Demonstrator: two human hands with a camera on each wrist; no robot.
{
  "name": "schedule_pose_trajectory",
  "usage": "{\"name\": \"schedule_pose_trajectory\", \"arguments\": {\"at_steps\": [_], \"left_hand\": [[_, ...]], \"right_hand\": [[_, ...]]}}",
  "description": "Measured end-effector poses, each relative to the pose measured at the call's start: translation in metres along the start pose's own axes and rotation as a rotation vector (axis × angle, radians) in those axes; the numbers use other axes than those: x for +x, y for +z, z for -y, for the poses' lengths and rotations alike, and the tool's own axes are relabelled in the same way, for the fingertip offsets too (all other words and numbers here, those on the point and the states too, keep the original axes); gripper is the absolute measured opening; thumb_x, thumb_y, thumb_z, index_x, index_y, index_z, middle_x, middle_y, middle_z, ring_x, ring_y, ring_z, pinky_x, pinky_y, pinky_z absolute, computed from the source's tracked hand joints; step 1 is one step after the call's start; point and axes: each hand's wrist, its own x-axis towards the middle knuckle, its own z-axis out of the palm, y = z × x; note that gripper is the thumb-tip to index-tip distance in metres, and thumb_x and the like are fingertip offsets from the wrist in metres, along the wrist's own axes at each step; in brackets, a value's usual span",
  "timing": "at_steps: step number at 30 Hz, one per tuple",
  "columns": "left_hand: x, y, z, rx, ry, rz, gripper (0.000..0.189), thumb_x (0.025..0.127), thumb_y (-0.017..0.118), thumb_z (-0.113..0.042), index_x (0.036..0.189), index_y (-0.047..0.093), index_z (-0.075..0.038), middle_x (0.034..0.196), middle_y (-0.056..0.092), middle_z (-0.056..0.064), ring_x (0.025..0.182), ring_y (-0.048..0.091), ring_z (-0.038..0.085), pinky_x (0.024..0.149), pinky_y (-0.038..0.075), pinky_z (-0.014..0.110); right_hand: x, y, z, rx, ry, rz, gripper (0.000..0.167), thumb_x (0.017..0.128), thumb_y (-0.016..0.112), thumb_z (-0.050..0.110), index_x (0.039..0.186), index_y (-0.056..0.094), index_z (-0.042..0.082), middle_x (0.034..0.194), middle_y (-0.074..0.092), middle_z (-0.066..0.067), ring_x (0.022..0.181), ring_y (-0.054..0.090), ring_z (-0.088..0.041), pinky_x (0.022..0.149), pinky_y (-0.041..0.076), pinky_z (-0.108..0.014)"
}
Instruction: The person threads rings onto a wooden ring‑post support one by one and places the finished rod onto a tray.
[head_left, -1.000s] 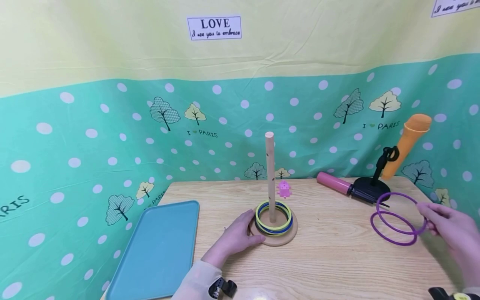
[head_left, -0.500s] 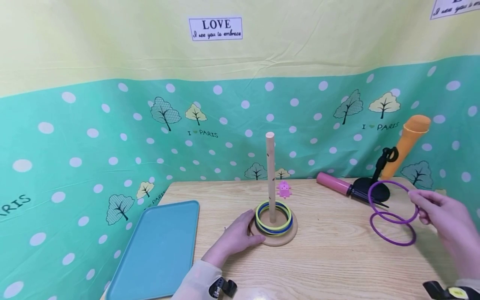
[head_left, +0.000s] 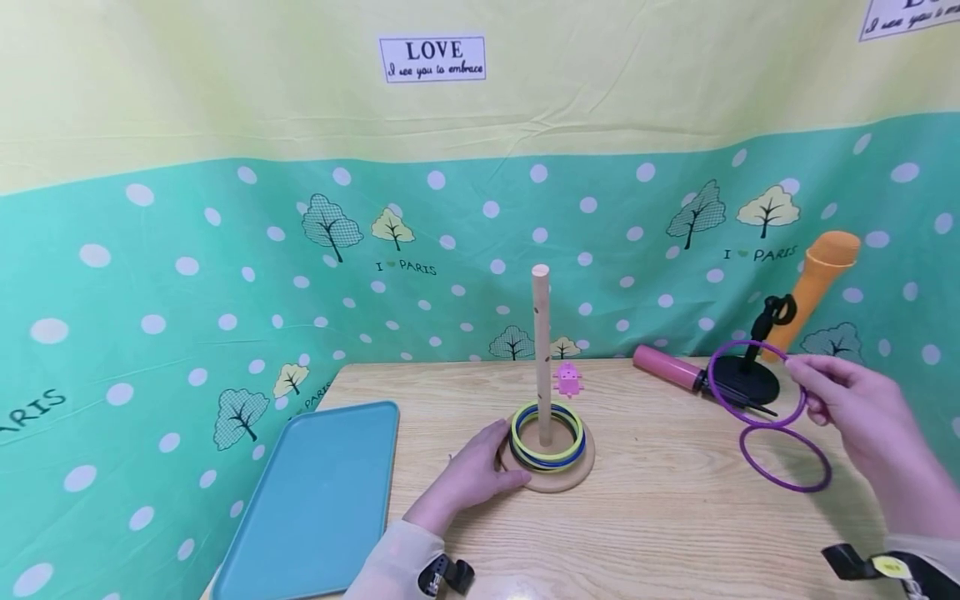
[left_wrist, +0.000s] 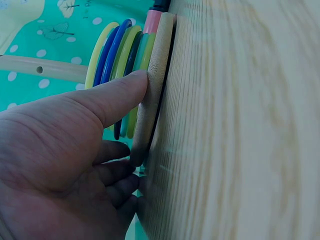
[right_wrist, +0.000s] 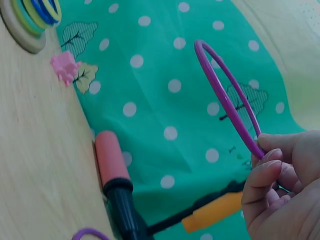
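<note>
A wooden ring-toss stand has a round base (head_left: 558, 482) and an upright peg (head_left: 542, 350). Several yellow, blue and green rings (left_wrist: 107, 55) lie stacked around the peg on the base. My left hand (head_left: 474, 477) holds the base's left edge, its thumb against the rim and its fingers curved behind it. Up at the right, my right hand (head_left: 855, 404) pinches a purple ring (right_wrist: 220, 95) between thumb and fingers, clear of the table. Below that one, a second purple ring (head_left: 806, 488) lies flat on the tabletop.
At left lies a blue tray (head_left: 315, 500). Behind the stand sits a small pink plastic piece (head_left: 569, 379). A pink-handled pump (head_left: 667, 367) lies at the back right, beside an orange microphone (head_left: 813, 283) on a black stand (head_left: 750, 379). A patterned cloth (head_left: 450, 208) hangs behind.
My right hand has lifted the held purple ring up and leftward, away from the ring on the table. The left hand and the stand have stayed in place.
</note>
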Motion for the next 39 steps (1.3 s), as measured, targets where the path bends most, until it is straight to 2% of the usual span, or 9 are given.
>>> {"name": "schedule_pose_trajectory", "arguments": {"at_steps": [3, 12, 20, 29, 39], "left_hand": [[0.000, 0.000, -0.001, 0.000, 0.001, -0.001, 0.094, 0.096, 0.089, -0.035, 0.167, 0.042, 0.003, 0.170, 0.041, 0.029, 0.158, 0.040, 0.045, 0.130, 0.034, 0.059], [0.000, -0.001, -0.002, 0.005, 0.013, -0.007, 0.094, 0.095, 0.090, -0.036, 0.166, 0.042, 0.006, 0.169, 0.042, 0.030, 0.157, 0.041, 0.045, 0.129, 0.035, 0.060], [0.001, 0.001, 0.001, 0.007, 0.003, 0.000, 0.094, 0.096, 0.089, -0.036, 0.167, 0.041, 0.005, 0.170, 0.041, 0.029, 0.157, 0.041, 0.045, 0.129, 0.034, 0.059], [0.002, 0.003, 0.004, 0.008, 0.001, -0.001, 0.094, 0.096, 0.088, -0.037, 0.167, 0.041, 0.003, 0.170, 0.041, 0.028, 0.157, 0.041, 0.044, 0.130, 0.034, 0.058], [0.001, 0.001, 0.000, 0.007, 0.013, -0.011, 0.095, 0.095, 0.090, -0.035, 0.165, 0.042, 0.007, 0.168, 0.042, 0.031, 0.156, 0.042, 0.046, 0.129, 0.035, 0.060]], "right_hand": [[0.001, 0.007, 0.006, 0.089, -0.018, 0.027, 0.016, 0.109, 0.074, 0.023, 0.100, 0.082, 0.033, 0.075, 0.060, 0.003, 0.062, 0.053, -0.011, 0.050, 0.047, -0.022], [0.003, 0.025, 0.027, 0.169, -0.061, 0.106, 0.011, 0.109, 0.074, 0.020, 0.105, 0.082, 0.025, 0.076, 0.061, 0.002, 0.062, 0.053, -0.011, 0.050, 0.045, -0.024], [0.004, 0.047, 0.049, 0.153, -0.074, 0.124, 0.007, 0.108, 0.075, 0.025, 0.112, 0.080, 0.023, 0.079, 0.059, 0.003, 0.067, 0.052, -0.013, 0.054, 0.047, -0.023], [0.008, 0.074, 0.073, 0.232, -0.106, 0.169, 0.007, 0.107, 0.076, 0.020, 0.110, 0.082, 0.018, 0.077, 0.061, 0.001, 0.064, 0.052, -0.012, 0.052, 0.045, -0.022], [0.009, 0.101, 0.097, 0.230, -0.162, 0.187, 0.013, 0.107, 0.077, 0.024, 0.114, 0.080, 0.013, 0.078, 0.061, 0.001, 0.064, 0.052, -0.012, 0.053, 0.047, -0.020]]}}
